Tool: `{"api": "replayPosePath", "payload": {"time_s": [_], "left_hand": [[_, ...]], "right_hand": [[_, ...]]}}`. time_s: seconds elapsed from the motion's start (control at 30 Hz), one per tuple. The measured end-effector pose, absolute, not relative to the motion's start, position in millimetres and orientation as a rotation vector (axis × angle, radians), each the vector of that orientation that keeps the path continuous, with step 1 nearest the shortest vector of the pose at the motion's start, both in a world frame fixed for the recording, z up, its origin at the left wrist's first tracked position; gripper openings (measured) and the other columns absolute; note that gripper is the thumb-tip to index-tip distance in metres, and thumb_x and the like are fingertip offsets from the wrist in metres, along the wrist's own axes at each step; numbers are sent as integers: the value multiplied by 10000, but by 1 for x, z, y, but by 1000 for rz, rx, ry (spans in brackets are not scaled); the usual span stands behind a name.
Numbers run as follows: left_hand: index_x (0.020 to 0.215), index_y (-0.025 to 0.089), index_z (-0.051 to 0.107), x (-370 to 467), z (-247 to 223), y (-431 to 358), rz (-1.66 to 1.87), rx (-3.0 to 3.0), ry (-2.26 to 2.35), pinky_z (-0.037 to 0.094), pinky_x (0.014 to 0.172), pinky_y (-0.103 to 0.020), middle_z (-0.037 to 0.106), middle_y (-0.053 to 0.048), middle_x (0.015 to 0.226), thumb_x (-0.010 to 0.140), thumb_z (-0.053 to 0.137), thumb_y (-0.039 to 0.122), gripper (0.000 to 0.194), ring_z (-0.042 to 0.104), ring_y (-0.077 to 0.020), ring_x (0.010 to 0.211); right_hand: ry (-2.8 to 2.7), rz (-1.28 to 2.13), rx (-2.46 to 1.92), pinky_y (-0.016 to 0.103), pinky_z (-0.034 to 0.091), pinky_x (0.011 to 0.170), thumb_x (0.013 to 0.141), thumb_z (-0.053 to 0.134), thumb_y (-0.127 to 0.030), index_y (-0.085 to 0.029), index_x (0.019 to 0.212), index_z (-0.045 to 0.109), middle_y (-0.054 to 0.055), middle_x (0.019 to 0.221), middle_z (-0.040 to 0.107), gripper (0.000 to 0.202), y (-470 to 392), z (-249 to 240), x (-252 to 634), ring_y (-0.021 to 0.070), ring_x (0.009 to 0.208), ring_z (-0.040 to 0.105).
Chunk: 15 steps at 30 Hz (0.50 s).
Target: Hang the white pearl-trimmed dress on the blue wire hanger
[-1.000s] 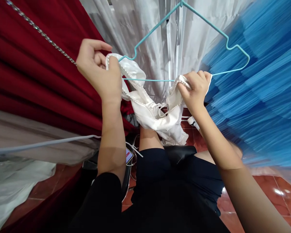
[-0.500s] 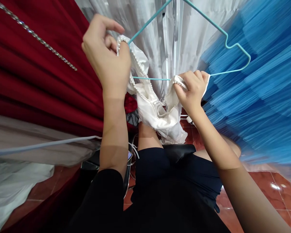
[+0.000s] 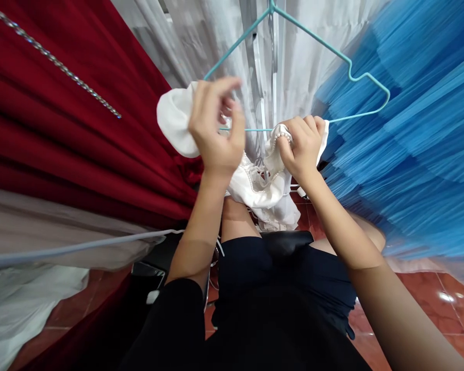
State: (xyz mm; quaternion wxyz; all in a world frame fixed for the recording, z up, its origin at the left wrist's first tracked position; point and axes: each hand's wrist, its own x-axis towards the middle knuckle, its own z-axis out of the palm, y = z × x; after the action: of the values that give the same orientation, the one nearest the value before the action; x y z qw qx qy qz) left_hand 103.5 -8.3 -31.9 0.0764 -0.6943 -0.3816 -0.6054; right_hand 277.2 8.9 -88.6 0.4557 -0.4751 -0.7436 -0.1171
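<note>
Well — right hand grips white garment.

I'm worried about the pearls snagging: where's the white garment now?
In the head view, the white garment is near the centre, in the right hand, beside the turquoise hanger.

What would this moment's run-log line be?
left hand: at white garment, blurred, grip unclear | right hand: gripping garment at teal hanger | nearby: red cloth, blue cloth

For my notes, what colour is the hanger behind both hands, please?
The hanger is light turquoise, showing best in the head view.
</note>
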Motion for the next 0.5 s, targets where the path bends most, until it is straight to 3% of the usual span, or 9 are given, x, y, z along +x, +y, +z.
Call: {"api": "replayPosePath", "payload": {"time_s": [0.1,0.2,0.37,0.5], "left_hand": [[1017,233,659,122,-48,-9,-1491,-2423,-1259,461,885,-368,630,-64,993,1034,451,283,214,592,-230,944],[972,232,654,129,-61,-7,-1294,-2505,-1438,415,938,-417,677,-50,930,1020,451,257,210,612,-253,928],[985,225,658,126,-60,-8,-1312,-2500,-1484,383,941,-409,687,-40,899,1030,451,274,217,623,-253,930],[946,226,661,122,-53,-5,-1310,-2530,-1462,401,867,-394,695,-21,849,1015,479,252,196,626,-233,847]], "right_hand": [[-1842,-293,-1179,500,368,1012,1014,311,-393,-205,909,584,48,860,581,348,8,-90,278,234,957,565],[-1856,-297,-1175,501,365,1024,999,342,-382,-204,930,590,50,878,586,313,6,-92,280,239,971,564],[-1963,-223,-1072,501,373,1057,953,421,-344,-229,1094,596,48,1026,612,253,1,-86,292,238,1042,562],[-1813,-261,-961,511,434,990,888,488,-290,-244,1152,591,93,1149,582,286,-4,-78,318,272,1122,545]]}}
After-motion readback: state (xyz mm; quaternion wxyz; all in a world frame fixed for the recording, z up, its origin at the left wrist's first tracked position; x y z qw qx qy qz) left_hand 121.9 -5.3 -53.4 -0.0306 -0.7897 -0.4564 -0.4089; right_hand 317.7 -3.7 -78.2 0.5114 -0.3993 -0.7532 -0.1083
